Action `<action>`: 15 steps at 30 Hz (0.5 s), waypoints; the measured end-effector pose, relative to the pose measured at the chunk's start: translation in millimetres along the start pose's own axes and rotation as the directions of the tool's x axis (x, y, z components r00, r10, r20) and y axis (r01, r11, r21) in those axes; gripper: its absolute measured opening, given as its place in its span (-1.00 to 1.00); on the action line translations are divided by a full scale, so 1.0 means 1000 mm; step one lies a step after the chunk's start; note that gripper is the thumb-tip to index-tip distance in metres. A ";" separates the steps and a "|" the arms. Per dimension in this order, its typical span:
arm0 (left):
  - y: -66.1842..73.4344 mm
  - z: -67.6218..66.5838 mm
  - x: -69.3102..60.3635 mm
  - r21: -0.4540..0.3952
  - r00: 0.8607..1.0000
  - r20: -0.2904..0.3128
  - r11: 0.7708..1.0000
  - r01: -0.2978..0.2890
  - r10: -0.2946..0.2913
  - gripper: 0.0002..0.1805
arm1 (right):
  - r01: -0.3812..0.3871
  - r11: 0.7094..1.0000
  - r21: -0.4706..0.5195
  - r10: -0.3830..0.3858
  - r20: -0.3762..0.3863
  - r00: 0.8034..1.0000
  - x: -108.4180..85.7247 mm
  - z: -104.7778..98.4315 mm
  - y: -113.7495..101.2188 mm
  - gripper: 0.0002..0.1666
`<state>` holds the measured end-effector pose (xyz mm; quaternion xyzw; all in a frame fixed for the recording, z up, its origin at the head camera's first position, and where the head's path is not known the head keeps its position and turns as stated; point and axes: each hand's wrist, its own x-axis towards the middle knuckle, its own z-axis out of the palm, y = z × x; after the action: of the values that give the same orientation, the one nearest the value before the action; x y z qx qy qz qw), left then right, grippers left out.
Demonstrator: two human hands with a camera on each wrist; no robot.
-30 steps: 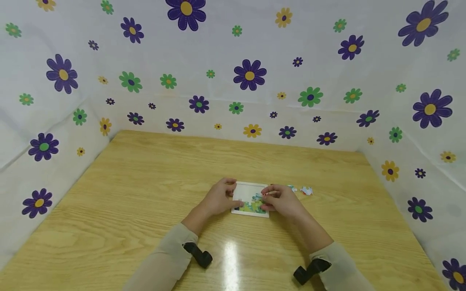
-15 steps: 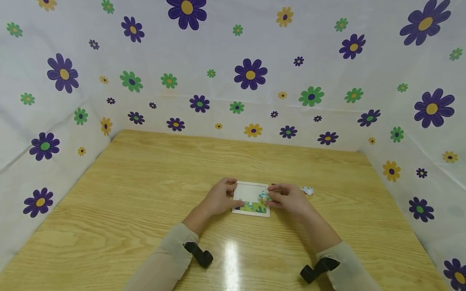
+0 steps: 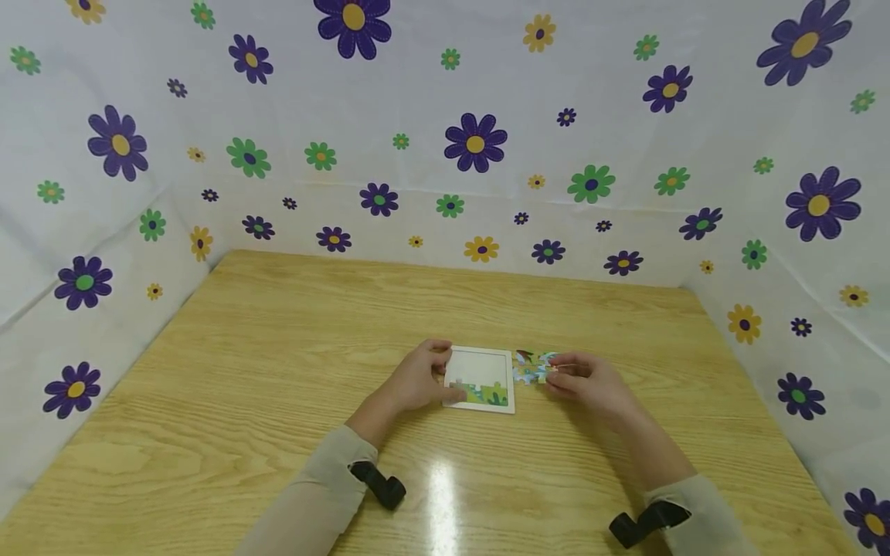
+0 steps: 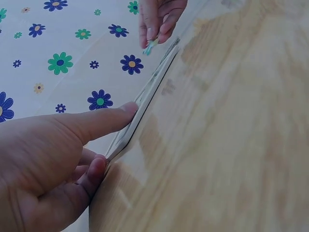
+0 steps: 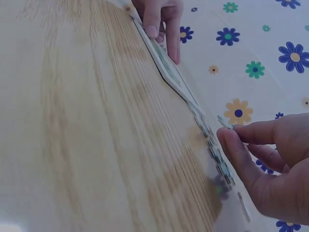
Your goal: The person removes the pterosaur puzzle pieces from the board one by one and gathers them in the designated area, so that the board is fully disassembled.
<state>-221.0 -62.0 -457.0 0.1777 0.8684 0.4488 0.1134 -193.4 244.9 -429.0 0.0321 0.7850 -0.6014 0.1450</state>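
A white jigsaw puzzle tray (image 3: 483, 363) lies on the table, its near part filled with joined green and blue pieces and its far part bare. My left hand (image 3: 416, 377) holds the tray's left side, the thumb on top and the fingers along the edge. Right of the tray lies a group of loose colourful jigsaw pieces (image 3: 524, 374). Over them my right hand (image 3: 591, 384) pinches a jigsaw piece (image 4: 150, 47) between thumb and index finger, seen edge-on in the right wrist view. That hand partly hides the loose pieces in the head view.
The wood-grain table (image 3: 313, 324) reaches back to a white cloth (image 3: 417, 100) printed with flowers, which also hangs at both sides. Black straps with camera mounts (image 3: 381, 486) sit on both forearms.
My right hand has moved from above the tray's right part to the loose pieces on its right. A piece near the tray's right edge has moved out with it. My left hand stays put.
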 end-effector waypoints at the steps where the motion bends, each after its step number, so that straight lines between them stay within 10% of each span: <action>1: 0.000 0.000 -0.001 0.004 1.000 0.009 1.000 0.002 -0.002 -0.04 | -0.011 1.000 0.000 0.011 -0.012 1.000 -0.001 -0.002 0.001 -0.51; 15: 0.001 -0.001 -0.003 0.041 0.999 0.046 0.999 0.005 -0.007 0.06 | -0.052 0.999 0.013 0.054 -0.157 0.986 -0.010 -0.029 0.018 -0.45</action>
<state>-218.8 -63.5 -455.1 0.1876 0.8752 0.4262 0.1313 -185.6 278.6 -436.3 0.1011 0.7902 -0.5964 0.0984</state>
